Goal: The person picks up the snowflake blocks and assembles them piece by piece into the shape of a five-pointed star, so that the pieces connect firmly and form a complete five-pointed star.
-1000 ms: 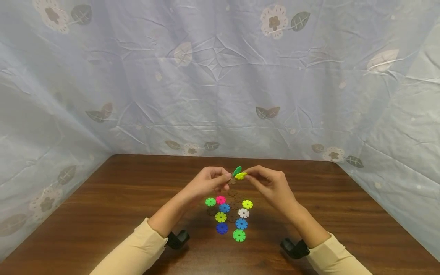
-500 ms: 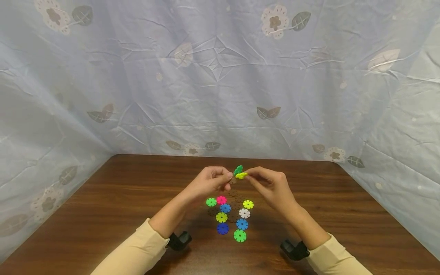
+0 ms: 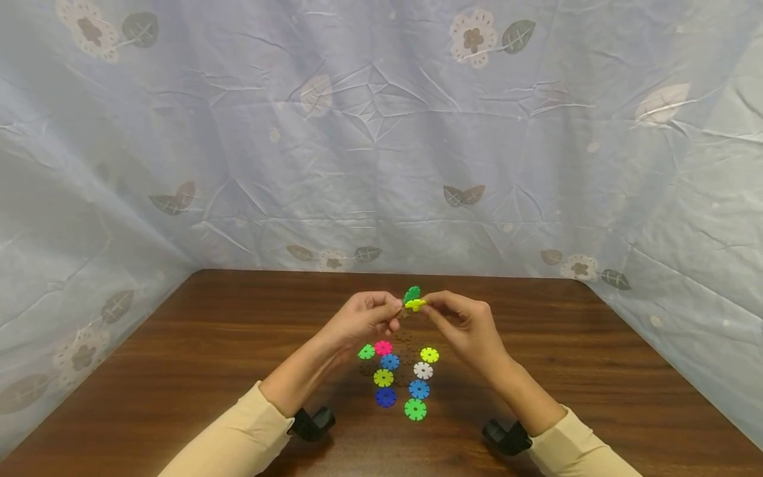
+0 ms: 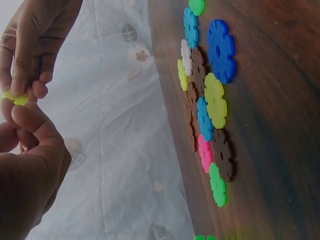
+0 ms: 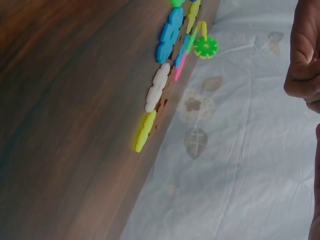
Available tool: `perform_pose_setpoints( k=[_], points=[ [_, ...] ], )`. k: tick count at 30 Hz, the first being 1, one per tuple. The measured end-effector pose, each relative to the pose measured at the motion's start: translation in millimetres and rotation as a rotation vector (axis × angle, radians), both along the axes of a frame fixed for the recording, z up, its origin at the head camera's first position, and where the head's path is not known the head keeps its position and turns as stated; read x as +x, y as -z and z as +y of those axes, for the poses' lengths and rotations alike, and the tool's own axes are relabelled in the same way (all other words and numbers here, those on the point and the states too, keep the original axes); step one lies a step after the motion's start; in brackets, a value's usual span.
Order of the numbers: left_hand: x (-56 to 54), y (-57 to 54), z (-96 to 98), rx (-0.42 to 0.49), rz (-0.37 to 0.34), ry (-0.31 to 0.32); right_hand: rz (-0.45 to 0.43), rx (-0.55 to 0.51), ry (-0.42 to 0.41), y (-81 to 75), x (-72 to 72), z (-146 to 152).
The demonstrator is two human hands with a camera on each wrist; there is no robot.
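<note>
In the head view my left hand (image 3: 362,318) pinches a green notched disc (image 3: 412,294) between thumb and fingers. My right hand (image 3: 467,324) pinches a yellow notched disc (image 3: 414,305) by its right side. The two discs meet at an angle, raised over the far part of the table; whether their slots interlock I cannot tell. Between the fingertips in the left wrist view, part of the yellow disc (image 4: 18,98) shows, while the green one is hidden. Only parts of the hands appear at the edge of the right wrist view, where the held discs are out of sight.
Loose notched discs lie on the brown table (image 3: 238,331) below the hands, among them pink (image 3: 383,348), white (image 3: 422,370), dark blue (image 3: 385,397) and several brown ones. A green disc with a yellow piece (image 5: 206,47) stands beyond them. Patterned cloth (image 3: 375,165) surrounds the table.
The yellow disc has tilted more edge-on and shifted slightly left against the green disc, along with my right hand. My left hand stays almost still.
</note>
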State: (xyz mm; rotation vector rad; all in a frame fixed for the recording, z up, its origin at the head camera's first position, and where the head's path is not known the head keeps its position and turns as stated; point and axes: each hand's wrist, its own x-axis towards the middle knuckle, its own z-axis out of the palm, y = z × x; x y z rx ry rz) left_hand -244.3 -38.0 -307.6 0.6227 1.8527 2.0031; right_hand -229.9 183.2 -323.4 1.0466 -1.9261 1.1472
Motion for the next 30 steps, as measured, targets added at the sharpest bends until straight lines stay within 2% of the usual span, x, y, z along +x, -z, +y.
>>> perform_pose_setpoints(
  k=[5,8,11,13,16,19,21,26,30],
  points=[
    [0.0,-0.4,-0.3,-0.022,0.009,-0.003,-0.007,0.001,0.013,0.1,-0.3,1],
    [-1.1,0.0,-1.3,-0.082,0.058,-0.019,-0.007,0.009,0.020,-0.1,-1.2,2],
    [-2.4,-0.9,-3.1,-0.173,0.178,-0.046,-0.007,0.017,0.026,-0.6,-1.8,3],
    [-2.5,-2.8,-4.9,-0.247,0.288,-0.073,-0.010,0.023,0.035,-0.6,-2.0,4],
    [-0.2,-8.2,-8.9,-0.370,0.455,-0.144,-0.024,0.026,0.050,-0.3,-2.2,4],
    [2.8,-14.4,-13.0,-0.481,0.589,-0.212,-0.040,0.025,0.063,0.6,-2.7,5],
    [4.4,-17.9,-14.7,-0.542,0.667,-0.219,-0.049,0.024,0.065,1.3,-2.7,5],
    [9.1,-22.0,-15.1,-0.693,0.817,-0.191,-0.073,0.022,0.027,1.9,-1.3,1],
    [13.4,-22.9,-14.4,-0.740,0.867,-0.206,-0.078,0.023,-0.003,1.4,-0.4,-2]
  ],
)
